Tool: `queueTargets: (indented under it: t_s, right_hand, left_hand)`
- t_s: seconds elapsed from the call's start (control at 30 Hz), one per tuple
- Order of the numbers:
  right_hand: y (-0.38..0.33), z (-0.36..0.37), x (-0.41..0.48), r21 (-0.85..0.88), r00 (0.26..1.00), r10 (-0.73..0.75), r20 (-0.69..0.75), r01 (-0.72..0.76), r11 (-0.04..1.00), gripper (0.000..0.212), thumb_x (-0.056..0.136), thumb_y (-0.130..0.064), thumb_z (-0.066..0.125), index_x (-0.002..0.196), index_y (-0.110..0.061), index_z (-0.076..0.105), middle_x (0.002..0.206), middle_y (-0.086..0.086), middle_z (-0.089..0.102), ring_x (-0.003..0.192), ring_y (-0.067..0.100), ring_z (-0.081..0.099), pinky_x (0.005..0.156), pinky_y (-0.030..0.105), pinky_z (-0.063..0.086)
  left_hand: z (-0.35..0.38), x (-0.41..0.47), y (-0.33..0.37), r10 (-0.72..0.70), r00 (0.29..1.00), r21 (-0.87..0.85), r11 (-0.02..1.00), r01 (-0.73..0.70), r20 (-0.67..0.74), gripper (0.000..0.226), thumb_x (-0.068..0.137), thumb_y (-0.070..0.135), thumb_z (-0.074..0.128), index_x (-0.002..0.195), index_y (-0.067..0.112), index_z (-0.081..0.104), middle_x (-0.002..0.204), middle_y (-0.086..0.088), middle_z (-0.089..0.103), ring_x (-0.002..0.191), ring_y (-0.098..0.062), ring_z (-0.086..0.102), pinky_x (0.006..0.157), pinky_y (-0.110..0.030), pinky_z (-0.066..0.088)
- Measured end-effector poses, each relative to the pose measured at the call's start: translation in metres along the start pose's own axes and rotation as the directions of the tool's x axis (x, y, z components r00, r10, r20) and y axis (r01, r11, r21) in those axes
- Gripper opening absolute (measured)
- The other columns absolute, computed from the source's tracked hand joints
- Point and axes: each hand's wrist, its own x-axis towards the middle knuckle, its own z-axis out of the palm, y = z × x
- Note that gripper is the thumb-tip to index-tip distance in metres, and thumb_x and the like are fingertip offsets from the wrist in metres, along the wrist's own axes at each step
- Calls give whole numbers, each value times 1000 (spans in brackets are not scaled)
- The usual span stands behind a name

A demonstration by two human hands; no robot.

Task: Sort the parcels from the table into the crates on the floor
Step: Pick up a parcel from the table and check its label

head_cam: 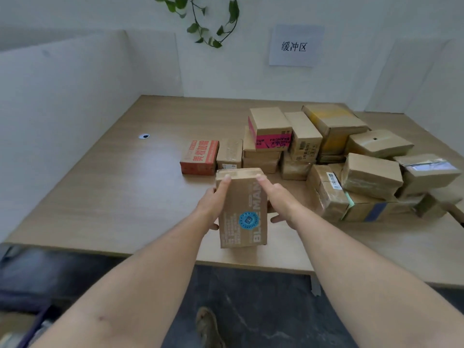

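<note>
A tall brown parcel (241, 209) with a round blue sticker and white lettering is held above the front part of the wooden table (113, 197). My left hand (213, 202) grips its left side, fingers reaching to the top edge. My right hand (276, 199) grips its right side, thumb below. Behind it lie a red printed box (199, 156), a small brown box (229, 153), and a box with a pink label (270, 126). Several more brown parcels (371, 174) are piled at the right.
White partition walls (62, 96) close the table's left and back. A paper sign (293, 46) and a hanging plant (211, 18) are on the back wall. Dark floor (263, 310) and my shoe (208, 327) show below the table edge. A dark crate (22, 280) sits at lower left.
</note>
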Motion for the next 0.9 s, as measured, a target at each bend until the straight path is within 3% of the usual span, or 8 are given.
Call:
queueTargets:
  t_s: [0.1,0.2,0.3,0.43,0.6,0.7,0.77,0.9]
  right_hand:
    - [-10,22,-6,-36,999,-42,14,43,998,81,79,-82,29,129,-21,48,117,3,61,106,26,56,88,50,47]
    - [-19,46,-10,-59,995,-92,40,94,994,56,87,-73,28,105,-27,56,102,2,67,100,26,59,85,47,48]
    - [-26,68,-13,-62,990,-103,97,109,992,45,90,-57,36,100,-22,62,96,6,70,98,26,61,86,46,50]
    - [-37,104,-20,-93,979,-118,164,134,987,37,92,-45,44,94,-13,63,87,8,69,94,28,64,86,44,53]
    - [-51,167,-38,-148,955,-118,271,162,976,37,95,-35,46,111,-3,56,91,14,67,94,31,65,87,47,54]
    - [-60,218,-58,-194,923,-121,365,202,960,32,97,-31,43,117,-7,49,96,11,66,92,27,65,88,48,54]
    - [-66,254,-74,-205,896,-117,428,222,953,34,98,-28,42,129,-14,42,96,2,60,91,22,63,87,47,53]
    - [-75,317,-106,-191,841,-128,526,263,946,63,93,-22,45,149,-35,19,102,-4,55,92,22,63,83,47,56]
  left_hand:
    - [-22,-13,-10,-49,997,-21,999,48,-59,71,89,74,26,143,29,29,138,-6,47,126,-35,47,96,-58,42]
    - [-47,-21,-23,-73,991,-58,996,67,-108,56,95,64,28,139,30,35,126,-4,54,116,-29,52,94,-56,44]
    - [-71,-29,-38,-91,986,-99,992,78,-138,44,97,51,34,132,27,43,111,-4,61,100,-22,57,89,-49,48]
    - [-105,-43,-58,-94,981,-145,987,70,-168,36,95,43,35,123,21,44,106,-8,63,92,-22,60,87,-46,51]
    - [-161,-75,-92,-140,965,-238,968,85,-223,56,93,38,40,145,24,25,106,-3,59,89,-25,63,65,-37,58]
    - [-204,-104,-118,-199,942,-275,954,122,-271,66,91,33,41,150,30,11,99,0,56,87,-26,64,60,-38,57]
    - [-234,-126,-136,-231,928,-299,944,140,-291,70,90,30,41,150,36,5,100,1,53,88,-28,62,62,-40,57]
    - [-285,-168,-173,-268,914,-336,928,160,-304,75,89,24,40,150,42,1,127,-6,48,95,-30,59,74,-51,58]
